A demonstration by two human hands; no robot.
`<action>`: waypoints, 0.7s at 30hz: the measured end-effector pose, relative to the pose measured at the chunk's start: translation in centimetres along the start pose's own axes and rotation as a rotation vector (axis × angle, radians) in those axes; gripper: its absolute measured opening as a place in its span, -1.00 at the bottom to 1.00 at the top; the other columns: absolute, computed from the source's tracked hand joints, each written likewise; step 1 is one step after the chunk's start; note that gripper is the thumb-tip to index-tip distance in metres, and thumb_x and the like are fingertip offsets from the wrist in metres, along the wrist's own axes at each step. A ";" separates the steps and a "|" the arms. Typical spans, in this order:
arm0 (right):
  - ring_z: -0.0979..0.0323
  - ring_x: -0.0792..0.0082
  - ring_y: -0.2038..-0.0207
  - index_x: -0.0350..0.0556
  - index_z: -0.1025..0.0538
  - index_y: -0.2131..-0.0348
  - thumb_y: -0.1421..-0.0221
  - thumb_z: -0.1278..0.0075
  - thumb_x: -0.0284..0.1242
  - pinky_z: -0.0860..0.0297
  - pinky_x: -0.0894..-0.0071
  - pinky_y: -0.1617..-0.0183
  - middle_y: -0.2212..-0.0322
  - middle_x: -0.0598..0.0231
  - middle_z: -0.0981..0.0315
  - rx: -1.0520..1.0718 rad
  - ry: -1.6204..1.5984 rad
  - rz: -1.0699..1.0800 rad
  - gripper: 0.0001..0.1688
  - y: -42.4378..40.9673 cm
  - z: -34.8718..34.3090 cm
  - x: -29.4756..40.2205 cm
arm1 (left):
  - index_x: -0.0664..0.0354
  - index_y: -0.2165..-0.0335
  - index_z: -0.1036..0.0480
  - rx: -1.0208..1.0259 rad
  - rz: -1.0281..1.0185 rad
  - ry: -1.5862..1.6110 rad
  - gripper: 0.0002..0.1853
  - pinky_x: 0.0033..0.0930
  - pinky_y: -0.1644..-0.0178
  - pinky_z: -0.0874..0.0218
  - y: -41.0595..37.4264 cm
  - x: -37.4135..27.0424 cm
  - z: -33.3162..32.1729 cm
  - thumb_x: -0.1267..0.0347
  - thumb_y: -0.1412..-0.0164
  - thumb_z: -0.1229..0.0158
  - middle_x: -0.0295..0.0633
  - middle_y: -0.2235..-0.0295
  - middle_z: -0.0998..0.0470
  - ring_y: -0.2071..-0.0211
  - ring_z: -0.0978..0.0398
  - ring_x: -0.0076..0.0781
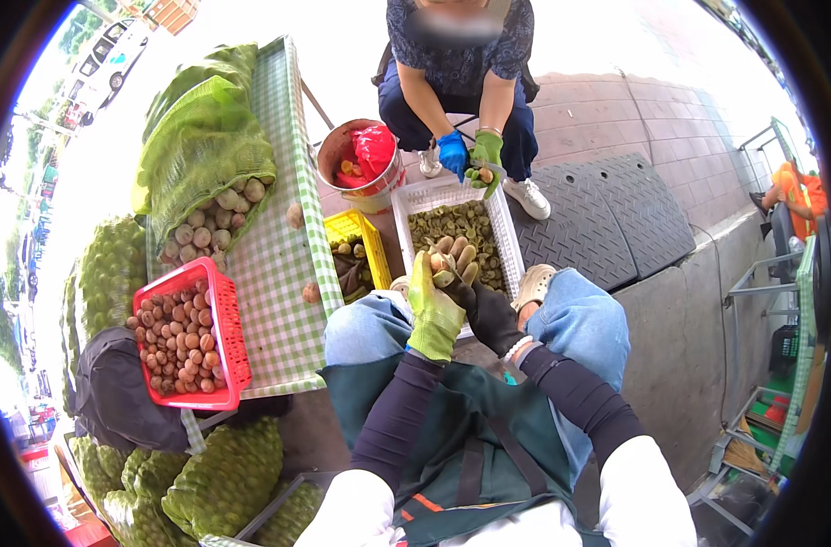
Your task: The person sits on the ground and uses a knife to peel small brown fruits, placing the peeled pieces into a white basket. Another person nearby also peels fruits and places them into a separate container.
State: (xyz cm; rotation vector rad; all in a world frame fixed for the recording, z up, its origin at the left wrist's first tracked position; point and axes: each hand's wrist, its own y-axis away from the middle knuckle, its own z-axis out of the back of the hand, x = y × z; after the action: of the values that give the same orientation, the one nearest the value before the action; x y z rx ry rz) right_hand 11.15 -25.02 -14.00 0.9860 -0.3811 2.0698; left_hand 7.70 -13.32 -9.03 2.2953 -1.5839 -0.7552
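My left hand (437, 308), in a green knit glove with brown-stained fingers, holds a walnut (441, 262) with a piece of green husk on it. My right hand (489, 316), in a black glove, meets it at the husk; its curled fingers hide whatever tool they may hold. Both hands are above the near end of a white plastic crate (516, 247). Cut green husks (483, 220) cover the crate's bottom. Across the crate, a co-worker's blue-gloved hand (452, 154) and green-gloved hand (485, 158) hold a knife (489, 166) and a walnut (486, 175).
Left stands a table with a checkered cloth (278, 287), bearing a red basket (229, 328) of walnuts and a green mesh sack (203, 137). A yellow crate (373, 249) and a bucket (333, 154) adjoin the white crate. Right are a black ramp (600, 212) and a concrete ledge (682, 328).
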 end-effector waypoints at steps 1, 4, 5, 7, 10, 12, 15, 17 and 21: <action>-0.44 -0.21 0.51 -0.12 -0.47 0.30 -0.34 0.29 -0.01 -0.32 -0.12 0.44 0.61 -0.13 -0.45 -0.023 -0.034 -0.016 -0.44 0.0 -0.4 -0.2 | 0.28 -0.04 -0.30 -0.014 -0.024 -0.003 -0.53 -0.24 -0.08 -0.34 -0.1 0.4 0.1 0.16 -0.33 -0.02 -0.02 -0.05 -0.43 -0.04 -0.44 -0.15; -0.43 -0.28 0.45 -0.20 -0.48 0.37 -0.35 0.31 -0.04 -0.30 -0.14 0.38 0.56 -0.18 -0.45 0.026 -0.146 -0.092 -0.40 -0.4 0.0 -0.1 | 0.28 -0.03 -0.31 -0.024 -0.067 -0.149 -0.56 -0.20 -0.11 -0.31 -0.3 0.6 0.5 0.24 -0.30 -0.09 -0.02 -0.02 -0.44 -0.01 -0.45 -0.15; -0.42 -0.28 0.44 -0.21 -0.49 0.39 -0.35 0.31 -0.04 -0.30 -0.14 0.37 0.55 -0.19 -0.45 0.049 -0.161 -0.100 -0.39 -0.6 0.4 0.1 | 0.28 -0.03 -0.31 -0.009 -0.067 -0.185 -0.56 -0.19 -0.12 -0.30 -0.3 0.4 0.7 0.24 -0.29 -0.09 -0.01 -0.02 -0.44 -0.01 -0.45 -0.15; -0.42 -0.29 0.41 -0.23 -0.49 0.43 -0.35 0.32 -0.04 -0.29 -0.14 0.35 0.54 -0.19 -0.46 0.093 -0.190 -0.111 -0.36 -1.0 2.0 0.6 | 0.28 -0.03 -0.32 0.030 -0.102 -0.283 -0.55 -0.19 -0.10 -0.30 -0.5 0.0 0.7 0.21 -0.30 -0.08 0.01 0.01 -0.46 -0.03 -0.44 -0.11; -0.45 -0.25 0.43 -0.14 -0.49 0.29 -0.35 0.30 -0.06 -0.31 -0.15 0.37 0.57 -0.19 -0.45 0.138 0.031 -0.066 -0.45 -1.1 4.9 1.7 | 0.31 0.00 -0.34 0.034 -0.094 -0.409 -0.54 -0.23 -0.08 -0.30 -0.7 -0.2 1.4 0.16 -0.31 -0.06 0.03 0.03 -0.49 -0.02 -0.46 -0.10; -0.47 -0.21 0.47 -0.07 -0.48 0.18 -0.34 0.27 -0.07 -0.33 -0.16 0.41 0.61 -0.17 -0.45 0.138 0.083 -0.032 -0.52 -1.2 5.3 1.1 | 0.22 0.05 -0.39 0.005 -0.034 -0.383 -0.60 -0.30 0.00 -0.33 -0.6 0.2 1.2 0.14 -0.33 -0.04 -0.02 0.06 -0.52 0.03 -0.50 -0.19; -0.46 -0.21 0.49 -0.06 -0.48 0.19 -0.33 0.24 -0.07 -0.32 -0.15 0.43 0.64 -0.14 -0.44 0.072 0.035 0.005 -0.53 -0.8 5.0 0.5 | 0.03 0.21 -0.46 -0.014 0.078 -0.438 -0.64 -0.45 0.18 -0.29 -0.3 0.1 0.8 0.00 -0.33 0.01 -0.08 0.09 -0.56 0.09 -0.52 -0.34; -0.46 -0.20 0.51 -0.04 -0.49 0.21 -0.32 0.21 -0.08 -0.32 -0.14 0.45 0.66 -0.12 -0.42 0.053 -0.006 0.055 -0.55 -1.1 4.9 0.4 | -0.02 0.29 -0.46 0.018 0.149 -0.386 -0.63 -0.48 0.24 -0.25 -0.3 0.1 1.0 -0.03 -0.33 0.04 -0.10 0.10 -0.57 0.12 -0.53 -0.39; -0.45 -0.18 0.52 -0.03 -0.50 0.28 -0.31 0.20 -0.06 -0.33 -0.11 0.46 0.66 -0.09 -0.43 0.112 -0.018 0.077 -0.55 -1.1 4.9 1.3 | 0.15 0.42 -0.42 0.064 -0.034 -0.362 -0.51 -0.36 0.10 -0.31 -1.4 0.6 2.3 -0.07 -0.31 0.01 -0.05 0.25 -0.58 0.18 -0.52 -0.28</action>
State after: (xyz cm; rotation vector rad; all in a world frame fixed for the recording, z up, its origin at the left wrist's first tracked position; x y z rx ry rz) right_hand 14.03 -26.41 -9.91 1.0718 -0.3190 2.1728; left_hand 7.71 -13.12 -11.77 2.3345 -1.7384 -1.2018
